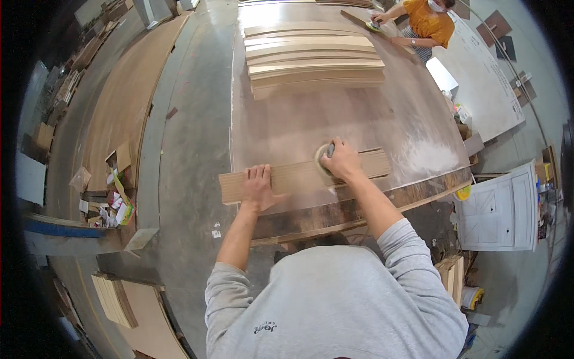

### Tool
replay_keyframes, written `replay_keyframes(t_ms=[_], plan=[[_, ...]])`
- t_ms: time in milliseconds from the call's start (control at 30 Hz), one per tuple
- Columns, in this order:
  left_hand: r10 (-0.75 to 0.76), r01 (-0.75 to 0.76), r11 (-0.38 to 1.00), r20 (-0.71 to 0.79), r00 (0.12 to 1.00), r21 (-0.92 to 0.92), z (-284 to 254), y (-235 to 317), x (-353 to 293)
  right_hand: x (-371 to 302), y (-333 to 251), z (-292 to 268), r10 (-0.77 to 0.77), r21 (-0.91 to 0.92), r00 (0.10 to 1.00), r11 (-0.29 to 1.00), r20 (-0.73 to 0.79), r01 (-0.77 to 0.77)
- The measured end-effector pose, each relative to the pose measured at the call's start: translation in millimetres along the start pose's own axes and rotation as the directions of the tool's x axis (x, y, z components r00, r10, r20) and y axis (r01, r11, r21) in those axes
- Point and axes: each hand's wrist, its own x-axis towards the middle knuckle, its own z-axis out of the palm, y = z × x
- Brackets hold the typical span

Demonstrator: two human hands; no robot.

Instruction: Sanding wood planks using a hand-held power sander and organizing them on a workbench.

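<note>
A long pale wooden board [294, 176] with lengthwise grooves at its ends lies crosswise near the front of the worktable. My left hand [258, 188] rests flat on its left part, fingers across the wood and thumb stretched out to the right. On the right half of the board, my right hand [342, 161] is closed round a round sander [323, 158] with a pale disc pad. Its pad sits against the board; my fingers hide part of the tool.
Farther back on the dusty table [299, 122] lies a stack of wooden strips [314, 60]. A co-worker [431, 24] at the far right handles a similar sander [373, 26]. White dust [429, 157] covers the right side. A white panelled door [499, 209] stands right.
</note>
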Motion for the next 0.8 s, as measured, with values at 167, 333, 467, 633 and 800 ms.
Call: replay_keyframes(t_ms=[167, 333, 467, 633, 800], plan=[[-0.03, 0.028, 0.999, 0.07, 0.997, 0.024, 2.1, 0.5, 1.8, -15.4, -30.3, 24.1, -0.081, -0.023, 0.996, 0.996, 0.03, 0.082], [-0.034, 0.036, 0.999, 0.063, 0.997, -0.032, 0.4, 1.5, 3.1, -27.3, -59.4, 35.7, -0.179, 0.084, 0.98, 0.982, 0.084, 0.172], [-0.048, 0.049, 0.999, 0.098, 0.994, -0.015, -2.8, 1.4, 3.2, -15.9, -12.8, 17.0, -0.052, 0.168, 0.996, 0.985, 0.071, 0.039], [-0.025, 0.023, 0.999, 0.066, 0.998, 0.029, -4.0, 1.5, 1.8, 11.3, 106.5, -18.5, 0.117, 0.034, 0.988, 0.993, -0.104, -0.114], [-0.014, 0.011, 0.999, 0.047, 0.999, 0.053, -6.7, 3.4, 0.6, 21.7, 209.0, -71.5, 0.342, -0.07, 0.935, 0.935, -0.096, -0.349]])
